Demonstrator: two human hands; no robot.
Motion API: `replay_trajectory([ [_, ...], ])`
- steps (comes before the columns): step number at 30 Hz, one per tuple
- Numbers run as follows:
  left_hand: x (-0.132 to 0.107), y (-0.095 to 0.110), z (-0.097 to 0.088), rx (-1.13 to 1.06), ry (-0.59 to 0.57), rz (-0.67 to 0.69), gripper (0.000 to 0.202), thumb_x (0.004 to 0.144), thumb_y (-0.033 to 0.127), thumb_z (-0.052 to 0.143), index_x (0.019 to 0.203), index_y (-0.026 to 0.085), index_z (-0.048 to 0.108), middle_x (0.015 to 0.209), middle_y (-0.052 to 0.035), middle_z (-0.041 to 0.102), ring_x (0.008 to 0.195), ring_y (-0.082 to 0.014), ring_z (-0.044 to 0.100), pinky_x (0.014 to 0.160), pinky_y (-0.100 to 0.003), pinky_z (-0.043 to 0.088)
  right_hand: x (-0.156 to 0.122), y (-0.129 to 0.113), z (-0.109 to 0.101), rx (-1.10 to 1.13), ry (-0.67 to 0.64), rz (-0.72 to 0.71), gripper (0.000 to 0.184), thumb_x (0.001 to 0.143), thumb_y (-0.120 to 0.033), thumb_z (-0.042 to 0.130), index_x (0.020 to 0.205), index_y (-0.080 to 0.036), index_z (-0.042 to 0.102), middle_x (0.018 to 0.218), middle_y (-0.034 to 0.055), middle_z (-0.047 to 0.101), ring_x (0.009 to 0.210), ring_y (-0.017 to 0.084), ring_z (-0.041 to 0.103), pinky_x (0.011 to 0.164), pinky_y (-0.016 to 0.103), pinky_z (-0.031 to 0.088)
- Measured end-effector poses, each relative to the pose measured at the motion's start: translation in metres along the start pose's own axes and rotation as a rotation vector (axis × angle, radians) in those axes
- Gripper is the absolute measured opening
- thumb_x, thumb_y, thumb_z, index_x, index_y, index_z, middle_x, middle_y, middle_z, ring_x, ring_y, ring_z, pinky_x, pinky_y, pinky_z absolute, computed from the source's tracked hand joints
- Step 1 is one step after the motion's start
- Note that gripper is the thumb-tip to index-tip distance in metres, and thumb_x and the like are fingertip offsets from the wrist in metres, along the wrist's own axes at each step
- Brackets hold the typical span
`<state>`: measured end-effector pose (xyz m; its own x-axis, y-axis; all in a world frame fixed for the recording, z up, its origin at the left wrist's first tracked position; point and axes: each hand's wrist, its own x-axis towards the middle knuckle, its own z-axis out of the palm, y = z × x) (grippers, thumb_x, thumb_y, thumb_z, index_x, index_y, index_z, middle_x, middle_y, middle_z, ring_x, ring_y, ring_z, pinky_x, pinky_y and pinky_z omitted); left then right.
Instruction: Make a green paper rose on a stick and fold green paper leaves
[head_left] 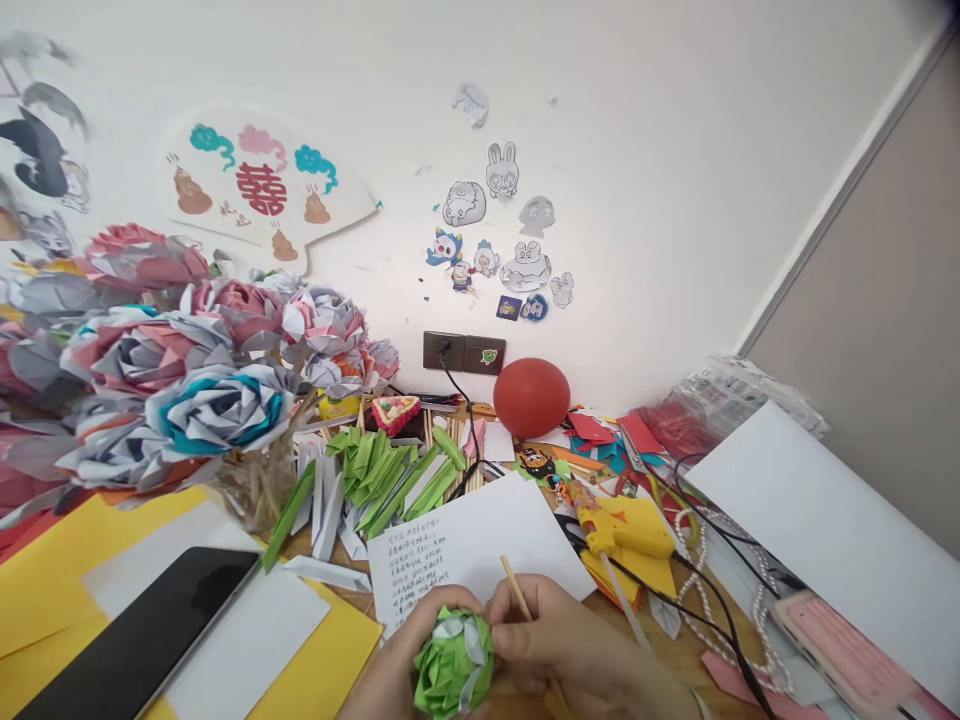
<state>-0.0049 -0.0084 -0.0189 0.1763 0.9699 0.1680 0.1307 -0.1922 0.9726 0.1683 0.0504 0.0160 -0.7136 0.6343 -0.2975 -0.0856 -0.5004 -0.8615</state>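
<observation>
Low in the middle of the head view, my left hand (pixel 397 655) is closed around a folded green paper flower (pixel 450 672) with a few white petals. My right hand (pixel 570 640) is pressed up against the flower's right side. A thin wooden stick (pixel 514 584) passes through its closed fingers, its upper end pointing up and left. Behind both hands lies a white sheet with handwriting (pixel 457 545). Past its upper left edge are heaped several folded green paper strips (pixel 382 470), and folded white strips (pixel 326 505) lie beside them.
Paper flowers (pixel 217 410) fill a vase at left, behind a dark tablet (pixel 150 640) on yellow paper (pixel 356 630). Right of the sheet lie a yellow glue gun (pixel 634 535), black cables, a pearl string (pixel 694 590) and a pink phone (pixel 844 650). A red balloon (pixel 532 397) rests by the wall.
</observation>
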Motion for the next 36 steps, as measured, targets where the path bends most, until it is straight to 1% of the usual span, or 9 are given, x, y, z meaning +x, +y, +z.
replay_trajectory([
  [4,-0.002,-0.002,0.001,0.028,-0.01,-0.015,0.04,0.062,0.015,0.063,0.099,0.025,0.049,0.08,0.0041,0.059,0.073,-0.0164,0.055,0.064,-0.022,0.042,-0.002,0.0,0.003,-0.005,-0.008,-0.012,0.051,0.045,-0.045,0.087,0.068,-0.016,0.053,0.05,-0.0092,0.048,0.038,0.002,0.032,0.036,0.02,0.014],
  [8,-0.002,-0.001,0.002,0.08,-0.009,-0.043,0.036,0.064,0.017,0.064,0.096,0.024,0.051,0.075,0.0044,0.058,0.066,-0.0148,0.053,0.06,-0.021,0.042,-0.002,0.001,0.003,-0.042,-0.007,0.0,0.051,0.043,-0.046,0.087,0.068,-0.015,0.055,0.051,-0.0086,0.048,0.041,0.002,0.033,0.036,0.019,0.014],
  [14,0.0,-0.001,0.002,0.157,0.018,-0.037,0.035,0.063,0.016,0.063,0.096,0.024,0.052,0.077,0.0034,0.061,0.069,-0.0159,0.056,0.062,-0.021,0.045,-0.002,-0.001,0.003,-0.129,0.117,0.003,0.054,0.041,-0.05,0.086,0.07,-0.014,0.057,0.054,-0.007,0.049,0.045,0.004,0.035,0.037,0.018,0.017],
  [18,0.0,-0.004,0.002,0.203,0.02,-0.028,0.039,0.063,0.013,0.06,0.099,0.024,0.052,0.08,0.003,0.063,0.071,-0.0162,0.058,0.063,-0.021,0.045,-0.001,0.0,0.001,-0.134,0.128,0.002,0.055,0.04,-0.051,0.086,0.072,-0.015,0.057,0.056,-0.0066,0.05,0.044,0.003,0.035,0.036,0.018,0.017],
  [22,0.001,-0.004,0.001,0.132,0.001,-0.01,0.051,0.065,0.011,0.06,0.112,0.024,0.046,0.09,0.0009,0.065,0.079,-0.0176,0.061,0.07,-0.023,0.047,0.001,0.005,-0.002,-0.065,0.049,-0.003,0.053,0.048,-0.054,0.082,0.074,-0.015,0.057,0.05,-0.0085,0.047,0.037,0.002,0.029,0.036,0.019,0.015],
  [24,0.002,-0.002,0.001,0.048,-0.007,0.003,0.048,0.065,0.01,0.06,0.109,0.024,0.046,0.09,0.0013,0.064,0.081,-0.0178,0.061,0.071,-0.023,0.047,0.002,0.008,-0.003,-0.008,0.001,-0.013,0.05,0.054,-0.054,0.08,0.076,-0.015,0.057,0.048,-0.0091,0.045,0.036,0.002,0.025,0.036,0.019,0.015],
  [26,0.003,0.001,0.001,-0.013,-0.002,0.015,0.045,0.064,0.009,0.06,0.105,0.024,0.048,0.087,0.0027,0.062,0.078,-0.0166,0.06,0.069,-0.022,0.047,0.002,0.009,-0.002,0.038,-0.011,-0.012,0.048,0.057,-0.053,0.079,0.075,-0.015,0.056,0.048,-0.0093,0.044,0.036,0.001,0.023,0.037,0.019,0.016],
  [31,0.004,0.004,0.002,-0.039,0.022,0.017,0.046,0.061,0.006,0.059,0.103,0.024,0.05,0.081,0.0043,0.061,0.071,-0.014,0.058,0.064,-0.021,0.044,0.002,0.011,0.0,0.05,-0.008,-0.01,0.051,0.052,-0.053,0.082,0.074,-0.016,0.055,0.047,-0.0104,0.042,0.037,0.002,0.024,0.039,0.019,0.016],
  [36,0.005,0.002,0.001,0.029,-0.009,-0.006,0.043,0.063,0.008,0.06,0.102,0.024,0.049,0.084,0.0032,0.062,0.077,-0.0162,0.059,0.069,-0.022,0.045,0.005,0.013,0.0,-0.02,0.042,-0.056,0.053,0.05,-0.056,0.081,0.072,-0.014,0.055,0.047,-0.0091,0.046,0.036,0.002,0.028,0.038,0.02,0.016],
])
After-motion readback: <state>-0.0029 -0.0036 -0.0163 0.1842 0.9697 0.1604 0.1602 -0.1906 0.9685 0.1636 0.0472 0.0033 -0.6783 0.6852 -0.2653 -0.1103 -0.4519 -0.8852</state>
